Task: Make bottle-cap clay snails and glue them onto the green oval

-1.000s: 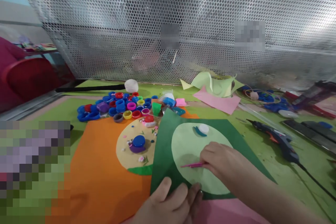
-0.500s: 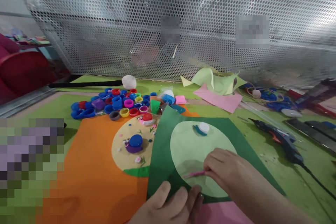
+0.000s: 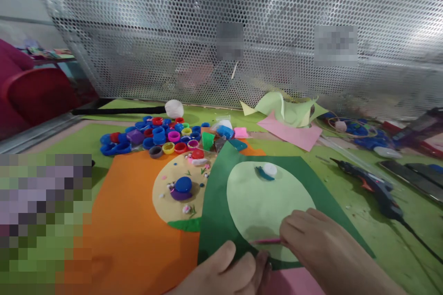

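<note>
My right hand (image 3: 318, 237) is closed around a thin pink stick-like tool (image 3: 266, 241), which lies nearly level over the lower part of a pale green oval (image 3: 266, 203). The oval sits on a dark green sheet (image 3: 218, 212). My left hand (image 3: 228, 269) rests at the sheet's lower edge, fingers bent and apart, close to the tool's tip; its lower part is cut off. Near the oval's top is a white bottle cap (image 3: 270, 169) beside a teal curved piece (image 3: 265, 174). A pink sheet (image 3: 294, 281) shows below.
An orange sheet (image 3: 138, 221) with a decorated snail picture (image 3: 182, 189) lies left, partly under the green one. Behind it are many coloured caps (image 3: 159, 136). A glue gun (image 3: 374, 189) with a cord lies right. Paper scraps (image 3: 287, 110) lie before a perforated metal panel (image 3: 194, 18).
My right hand and the pink tool have moved slightly right and down in the view. The whole scene has shifted a little right as the camera turned. My left hand stays by the sheet's edge.
</note>
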Tool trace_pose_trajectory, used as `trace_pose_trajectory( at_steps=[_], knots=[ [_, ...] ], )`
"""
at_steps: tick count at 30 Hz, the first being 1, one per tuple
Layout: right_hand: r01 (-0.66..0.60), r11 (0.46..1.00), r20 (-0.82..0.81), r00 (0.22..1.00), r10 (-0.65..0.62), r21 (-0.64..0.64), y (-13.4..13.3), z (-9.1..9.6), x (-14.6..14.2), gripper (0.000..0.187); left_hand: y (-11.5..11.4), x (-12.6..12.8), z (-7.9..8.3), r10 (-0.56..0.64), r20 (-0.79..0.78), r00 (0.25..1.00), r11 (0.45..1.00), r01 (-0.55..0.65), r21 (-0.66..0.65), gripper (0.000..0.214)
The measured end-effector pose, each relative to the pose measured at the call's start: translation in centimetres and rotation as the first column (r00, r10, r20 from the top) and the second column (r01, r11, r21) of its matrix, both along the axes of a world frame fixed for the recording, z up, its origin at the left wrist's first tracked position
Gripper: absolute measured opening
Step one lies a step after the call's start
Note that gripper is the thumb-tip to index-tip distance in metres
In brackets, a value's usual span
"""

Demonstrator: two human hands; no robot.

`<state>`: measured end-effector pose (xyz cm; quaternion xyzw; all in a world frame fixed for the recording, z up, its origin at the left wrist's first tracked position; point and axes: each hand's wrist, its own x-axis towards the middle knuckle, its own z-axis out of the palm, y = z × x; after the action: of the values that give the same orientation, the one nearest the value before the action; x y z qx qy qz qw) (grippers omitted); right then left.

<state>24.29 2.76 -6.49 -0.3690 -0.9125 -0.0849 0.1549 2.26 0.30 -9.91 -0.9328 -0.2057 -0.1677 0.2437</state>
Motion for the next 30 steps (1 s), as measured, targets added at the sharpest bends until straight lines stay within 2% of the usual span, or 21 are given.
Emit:
trace_pose_trajectory(
  at_steps=[6,11,15,22,30],
  knots=[
    [0.033,0.999,0.027,0.999,-0.032,-0.037,1.1,0.8,-0.4,0.022,0.1,0.2,0.3,-0.022,0.049,0.999,1.000,0.023,-0.009,0.026],
    [0.106,0.987,0.144,0.986,-0.089,-0.122,2.0,1.0,-0.2,0.026,0.0,0.2,0.2,-0.035,0.079,0.996,0.999,0.038,-0.038,0.028],
    [0.191,0.971,0.235,0.960,-0.155,-0.142,2.8,1.2,-0.5,0.024,0.1,0.4,0.3,-0.055,0.130,0.990,0.997,0.061,-0.043,0.034],
    [0.295,0.941,0.293,0.926,-0.239,-0.166,4.5,2.0,-1.5,0.022,0.2,0.4,0.5,-0.063,0.138,0.988,0.995,0.073,-0.064,0.033],
    [0.381,0.915,0.306,0.894,-0.327,-0.135,6.5,1.3,-1.9,0.022,0.3,0.5,0.1,-0.128,0.235,0.963,0.991,0.130,0.004,0.032]
  ],
)
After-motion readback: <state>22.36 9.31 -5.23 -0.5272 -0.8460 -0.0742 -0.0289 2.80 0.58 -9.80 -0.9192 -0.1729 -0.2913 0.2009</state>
